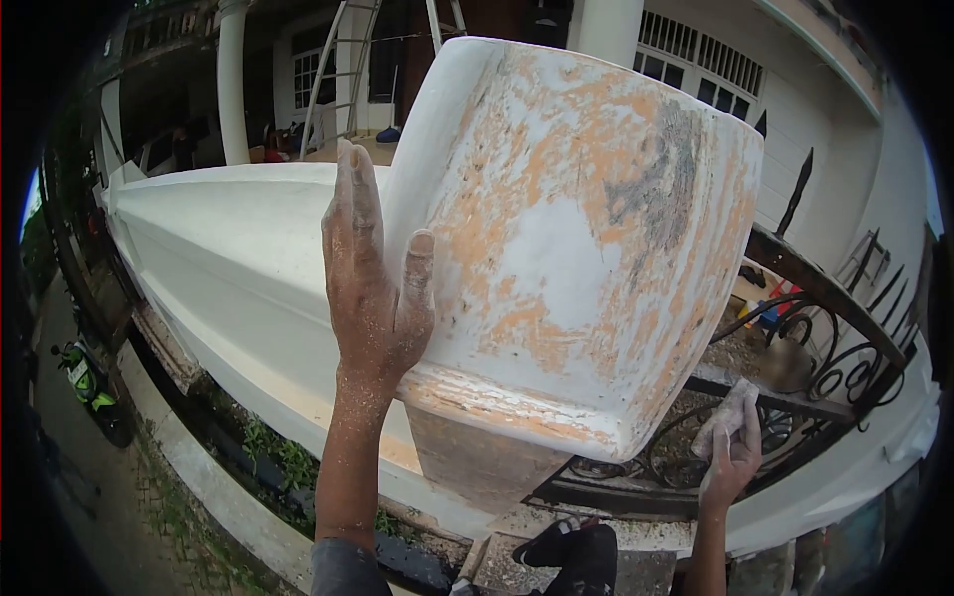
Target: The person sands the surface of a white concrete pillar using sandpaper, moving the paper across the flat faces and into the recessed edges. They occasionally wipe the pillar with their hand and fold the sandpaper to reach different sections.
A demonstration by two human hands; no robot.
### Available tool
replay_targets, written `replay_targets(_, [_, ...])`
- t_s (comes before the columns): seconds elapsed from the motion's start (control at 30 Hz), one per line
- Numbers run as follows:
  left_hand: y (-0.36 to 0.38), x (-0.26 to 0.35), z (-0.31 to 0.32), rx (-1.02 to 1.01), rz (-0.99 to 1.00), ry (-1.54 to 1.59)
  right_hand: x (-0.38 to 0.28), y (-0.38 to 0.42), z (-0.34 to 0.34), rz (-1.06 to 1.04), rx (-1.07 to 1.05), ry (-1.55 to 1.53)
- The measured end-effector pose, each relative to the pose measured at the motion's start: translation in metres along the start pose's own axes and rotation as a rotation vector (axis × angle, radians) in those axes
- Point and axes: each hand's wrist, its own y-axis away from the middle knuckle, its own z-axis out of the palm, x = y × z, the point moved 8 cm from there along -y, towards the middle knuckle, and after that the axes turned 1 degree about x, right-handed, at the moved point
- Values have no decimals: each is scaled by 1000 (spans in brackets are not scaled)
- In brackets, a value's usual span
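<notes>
At the top of a wall beside a black iron fence [828, 288], a patchy orange-and-white pillar cap [586, 238] is filling the middle of the view. The dusty left hand [373, 273] is lying along its left side, fingers straight, gripping nothing. The right hand [733, 449], below right and apart from the cap, is clasping a dusty, pale pad [725, 417] between thumb and fingers.

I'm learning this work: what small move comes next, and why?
Probably bring the pale pad in the right hand onto the pillar top: its face is patchy orange, white and grey, the left hand is at its side, and the pad is off it.
</notes>
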Motion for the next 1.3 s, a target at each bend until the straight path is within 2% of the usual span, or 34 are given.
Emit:
replay_targets(0.1, [3,-3,-2,23,-51,23,-69,-50,26,-333,1,-7])
replay_targets(0.13, [2,-3,-2,27,-43,10,-109,-62,47,-444,94,-41])
replay_targets(0.2, [1,-3,-1,24,-26,-13,-140,-93,66,-591,-18,59])
replay_targets(0.27, [2,-4,-1,17,-11,-37,-191,-105,99,-895,-58,-65])
replay_targets(0.33, [3,-7,1,4,-4,-76,-223,-117,127,-1186,-109,35])
replay_targets(0.4, [6,-8,2,-5,-1,-81,-248,-110,164,-1364,-80,298])
replay_targets(0.47, [5,-8,0,-1,-3,-56,-250,-112,194,-1093,-139,228])
replay_targets(0.53, [6,-9,0,9,-4,11,-238,-131,205,-857,-304,190])
replay_targets(0.67, [7,-10,1,26,23,11,-222,-146,210,-675,-429,139])
replay_targets(0.77, [19,9,9,-148,151,-429,-216,-151,209,-625,-453,103])
replay_targets(0.83, [26,29,18,-252,102,-328,-218,-149,211,-647,-488,46])
replay_targets(0.9, [35,71,48,-450,278,-87,-223,-145,214,-677,-543,-27])
replay_targets(0.93, [43,92,65,-545,396,-61,-223,-144,213,-672,-539,-37])
replay_targets(1.0, [36,110,77,-582,613,-20,-223,-140,213,-660,-534,-62])
replay_targets(1.07, [-9,92,66,-464,514,-77,-225,-138,213,-637,-527,-133])
replay_targets(1.13, [-47,69,56,-229,398,-218,-223,-140,209,-632,-494,-164])
replay_targets(1.2, [-41,85,62,-193,341,-164,-224,-142,206,-677,-447,-199])
replay_targets(1.27, [-8,123,79,-417,499,-49,-223,-146,202,-701,-429,-225])
replay_targets(1.3, [13,131,89,-536,500,6,-222,-146,198,-706,-429,-313])
